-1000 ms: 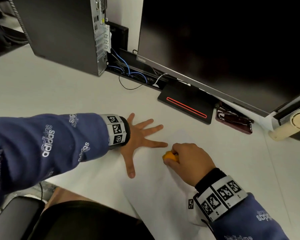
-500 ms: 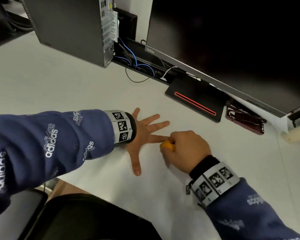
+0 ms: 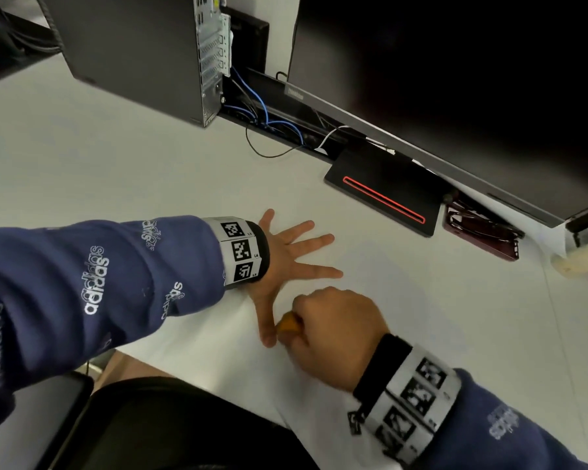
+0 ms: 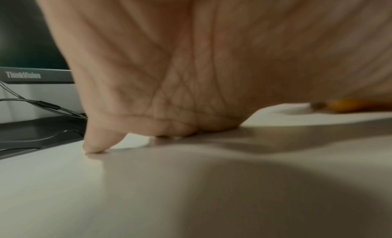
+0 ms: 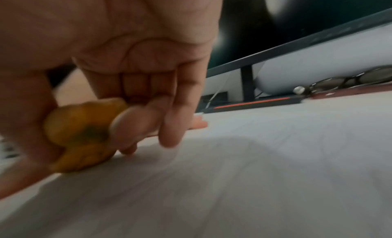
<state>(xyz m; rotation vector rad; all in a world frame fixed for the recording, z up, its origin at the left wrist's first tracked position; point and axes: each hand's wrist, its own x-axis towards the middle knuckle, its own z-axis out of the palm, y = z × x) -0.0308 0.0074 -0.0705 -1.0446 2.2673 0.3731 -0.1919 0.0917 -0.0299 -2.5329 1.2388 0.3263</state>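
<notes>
**Orange-yellow rubbery eraser lump point(image 3: 288, 326), dark smudge on it: rubbing pass in hand**

Right hand point(image 3: 333, 330), nearest: fingers curled, with the lump pinched between thumb and fingertips point(image 5: 125, 122). The lump's underside is down on the white paper sheet point(image 3: 370, 286). The right wrist view is motion-blurred, so I read this as mid-stroke, likely erasing. No mark is visible on the sheet to confirm that.

Left hand point(image 3: 286, 259), just beyond: flat, fingers straight and spread, palm pressing the sheet onto the white desk point(image 3: 116, 171). It holds nothing. The thumb points back toward the person. Its tip sits right at the lump; touching or just beside, can't tell.

Next move, my call:
- Use short strokes with light downward pressure, directed away from that thumb.
- Hold the left palm down so the sheet doesn't slide.
- Thin paper will likely buckle if pushed toward the pinning hand.

Further back:
- black monitor base with a red stripe point(image 3: 387, 184)
- dark-framed glasses point(image 5: 347, 80) lying on a dark red flat case point(image 3: 489, 239)
- large black monitor point(image 3: 455, 79)
- black PC tower point(image 3: 133, 45) with blue cables point(image 3: 269, 120) behind it

Count:
- 1 lump
- 1 sheet
- 2 hands
- 2 marker wristbands point(image 3: 240, 252), one per wrist
- 1 monitor base
- 1 pair of glasses
- 1 case
- 1 monitor
- 1 tower
- Blue cables are tangled, so no count.
</notes>
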